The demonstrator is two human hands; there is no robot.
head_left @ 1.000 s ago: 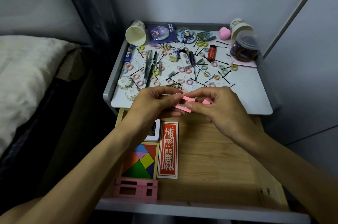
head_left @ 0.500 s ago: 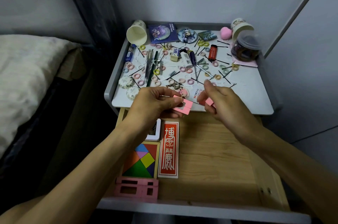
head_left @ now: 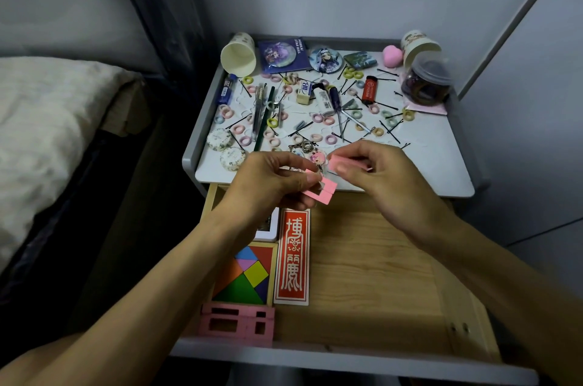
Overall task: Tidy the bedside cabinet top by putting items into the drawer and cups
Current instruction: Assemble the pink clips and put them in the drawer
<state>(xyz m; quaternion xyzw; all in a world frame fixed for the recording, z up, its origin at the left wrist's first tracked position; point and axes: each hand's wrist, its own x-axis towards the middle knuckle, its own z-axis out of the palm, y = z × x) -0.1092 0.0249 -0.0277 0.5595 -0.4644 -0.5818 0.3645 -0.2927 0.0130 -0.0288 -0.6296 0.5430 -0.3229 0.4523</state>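
My left hand (head_left: 271, 184) pinches a flat pink wooden piece with a window cut in it (head_left: 321, 192), held over the back of the open wooden drawer (head_left: 372, 259). My right hand (head_left: 372, 177) grips a second, smaller pink piece (head_left: 342, 162) at the cabinet's front edge. The cabinet top (head_left: 435, 161) is strewn with hair rings, hairpins, pens, an eraser, a lighter and badges. One paper cup (head_left: 238, 55) lies tipped at the back left, another (head_left: 418, 46) at the back right.
In the drawer lie a tangram puzzle (head_left: 247, 275), a red card (head_left: 292, 258) and more pink window pieces (head_left: 236, 324). A clear lidded jar (head_left: 426, 81) stands at the back right, next to a pink sponge (head_left: 392, 55). A bed (head_left: 47, 120) is on the left.
The two pink pieces, held together a second ago, have come apart. My right hand moved up and right with the smaller one; my left hand keeps the windowed one.
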